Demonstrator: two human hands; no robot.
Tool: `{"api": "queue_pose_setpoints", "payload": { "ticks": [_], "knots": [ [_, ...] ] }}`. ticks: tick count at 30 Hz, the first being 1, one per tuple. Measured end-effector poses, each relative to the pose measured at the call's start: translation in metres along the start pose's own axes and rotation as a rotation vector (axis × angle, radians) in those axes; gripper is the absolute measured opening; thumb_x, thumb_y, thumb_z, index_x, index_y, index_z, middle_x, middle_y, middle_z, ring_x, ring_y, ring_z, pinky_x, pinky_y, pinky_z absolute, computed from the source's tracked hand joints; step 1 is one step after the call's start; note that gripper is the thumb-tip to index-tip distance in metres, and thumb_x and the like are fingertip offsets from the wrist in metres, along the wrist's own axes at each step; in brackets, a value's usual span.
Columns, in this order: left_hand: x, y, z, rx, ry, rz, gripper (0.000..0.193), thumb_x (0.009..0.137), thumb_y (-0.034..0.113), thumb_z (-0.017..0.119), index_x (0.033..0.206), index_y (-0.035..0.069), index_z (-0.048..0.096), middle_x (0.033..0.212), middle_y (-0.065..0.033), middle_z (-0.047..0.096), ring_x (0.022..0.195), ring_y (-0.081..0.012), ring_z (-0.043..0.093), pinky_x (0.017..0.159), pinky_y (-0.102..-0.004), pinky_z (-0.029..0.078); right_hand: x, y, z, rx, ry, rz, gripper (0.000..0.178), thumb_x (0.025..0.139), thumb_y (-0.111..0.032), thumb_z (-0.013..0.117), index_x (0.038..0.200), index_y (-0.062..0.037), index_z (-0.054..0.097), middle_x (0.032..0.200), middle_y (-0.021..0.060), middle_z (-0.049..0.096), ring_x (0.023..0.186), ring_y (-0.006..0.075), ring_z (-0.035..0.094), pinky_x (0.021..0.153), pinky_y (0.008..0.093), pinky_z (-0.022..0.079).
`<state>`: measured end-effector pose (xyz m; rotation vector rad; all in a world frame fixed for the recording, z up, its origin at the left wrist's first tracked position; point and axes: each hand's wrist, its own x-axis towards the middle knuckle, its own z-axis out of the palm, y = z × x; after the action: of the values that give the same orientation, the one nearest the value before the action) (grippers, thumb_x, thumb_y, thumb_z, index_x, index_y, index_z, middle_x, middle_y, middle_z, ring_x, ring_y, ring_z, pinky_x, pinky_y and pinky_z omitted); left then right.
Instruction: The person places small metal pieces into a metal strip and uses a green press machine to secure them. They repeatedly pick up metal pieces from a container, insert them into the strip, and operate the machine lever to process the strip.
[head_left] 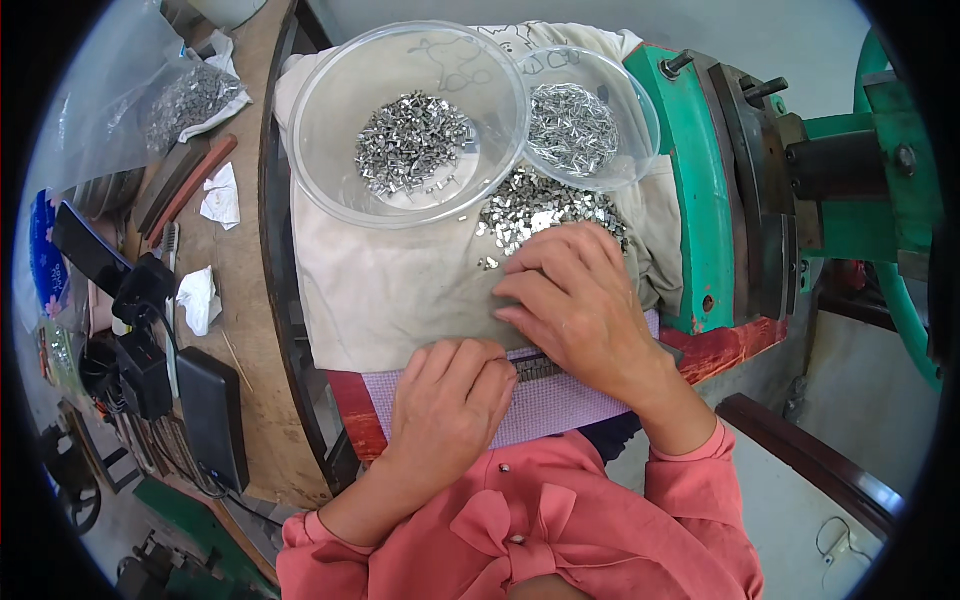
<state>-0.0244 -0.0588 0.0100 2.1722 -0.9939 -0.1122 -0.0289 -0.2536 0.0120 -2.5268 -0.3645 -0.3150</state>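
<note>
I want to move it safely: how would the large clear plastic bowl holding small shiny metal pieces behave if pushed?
The large clear plastic bowl probably slides poorly, since it sits on wrinkled beige cloth. Its thin wall may flex. The small shiny metal pieces lie loose, so they would likely shift.

Around the off-white cloth (pixel 380 290), colours stood out: silvery metal pieces (pixel 412 145) lay in a clear bowl (pixel 330 110) on it, a lilac checked pad (pixel 560 405) showed at its near edge, and a green machine (pixel 700 180) with a red base (pixel 730 345) rose beside it. The sleeves (pixel 700 480) were coral pink.
</note>
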Motion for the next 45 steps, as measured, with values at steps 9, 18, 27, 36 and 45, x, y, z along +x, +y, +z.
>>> {"api": "queue_pose_setpoints", "payload": {
  "ticks": [9,18,27,36,45],
  "knots": [
    [0.016,-0.013,-0.018,0.075,0.127,-0.107,0.020,0.074,-0.004,0.074,0.091,0.003,0.066,0.095,-0.0093,0.064,0.083,-0.0296,0.060,0.071,-0.0391,0.047,-0.008,0.004,-0.004,0.077,0.024,0.027,0.021,0.071,-0.004,0.078,0.089,-0.0060,0.068,0.101,0.0075,0.062,0.105,0.0295,0.059,0.093,0.0435,0.046],
    [0.010,-0.026,-0.022,0.031,0.158,-0.239,0.019,0.079,-0.009,0.069,0.095,0.001,0.067,0.097,-0.0132,0.063,0.090,-0.0305,0.062,0.078,-0.0379,0.050,-0.011,0.002,-0.006,0.029,0.055,0.071,0.021,0.070,-0.005,0.080,0.089,-0.0066,0.070,0.104,0.0064,0.063,0.110,0.0297,0.059,0.093,0.0450,0.046],
    [0.012,-0.025,-0.019,0.056,0.150,-0.215,0.019,0.077,-0.006,0.072,0.093,0.004,0.069,0.097,-0.0097,0.063,0.088,-0.0285,0.059,0.074,-0.0380,0.048,-0.013,-0.005,-0.001,-0.011,0.067,0.035,0.019,0.069,-0.008,0.081,0.084,-0.0082,0.069,0.103,0.0035,0.064,0.113,0.0291,0.059,0.100,0.0492,0.045],
    [0.015,-0.031,-0.012,0.102,0.165,-0.164,0.019,0.072,-0.002,0.078,0.088,0.006,0.072,0.092,-0.0063,0.061,0.081,-0.0247,0.055,0.068,-0.0362,0.046,-0.058,-0.021,-0.024,0.016,-0.018,0.092,0.020,0.070,-0.010,0.083,0.085,-0.0098,0.071,0.104,0.0024,0.067,0.112,0.0287,0.060,0.102,0.0519,0.044],
    [0.018,-0.029,-0.010,0.135,0.187,-0.141,0.018,0.071,-0.001,0.078,0.086,0.006,0.070,0.090,-0.0066,0.060,0.080,-0.0256,0.055,0.066,-0.0373,0.046,-0.017,-0.002,-0.017,0.016,0.066,0.066,0.020,0.071,-0.007,0.081,0.088,-0.0089,0.072,0.098,0.0043,0.065,0.098,0.0276,0.062,0.088,0.0421,0.047]
  ]
}}
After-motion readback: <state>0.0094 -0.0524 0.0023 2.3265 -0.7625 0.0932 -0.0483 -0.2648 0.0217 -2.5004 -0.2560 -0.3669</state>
